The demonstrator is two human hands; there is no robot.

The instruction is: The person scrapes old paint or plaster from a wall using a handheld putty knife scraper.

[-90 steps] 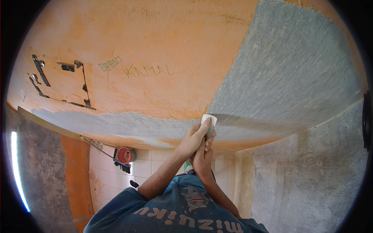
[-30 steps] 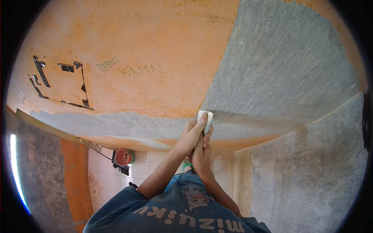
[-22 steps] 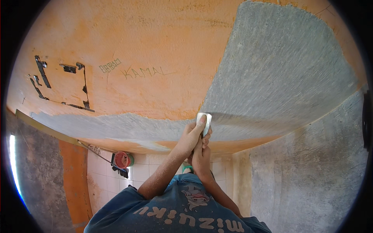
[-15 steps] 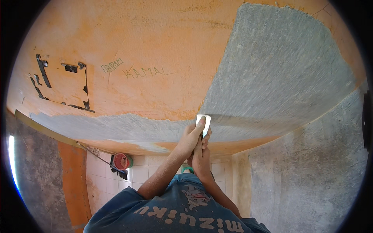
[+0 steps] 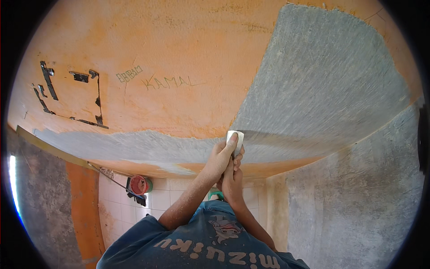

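A metal scraper (image 5: 238, 140) with a short, broad blade has its edge against the wall, at the lower corner where orange paint (image 5: 188, 107) meets a bare grey patch (image 5: 309, 76). My left hand (image 5: 221, 159) is closed round it, the thumb lying flat along the blade. Just below, my right hand (image 5: 231, 181) is closed too, gripping the handle end. Most of the handle is hidden by my fingers. Pale dust coats my left forearm.
Black tape strips (image 5: 80, 77) and green handwriting stay on the orange paint at left. A red bucket (image 5: 139, 184) stands on white floor tiles (image 5: 161, 199) beside a long thin pole (image 5: 107, 174). Another grey wall (image 5: 354, 188) closes the right side.
The scraper blade has tipped slightly, and the bright glare on it has faded. Both hands keep their grip at nearly the same spot on the wall.
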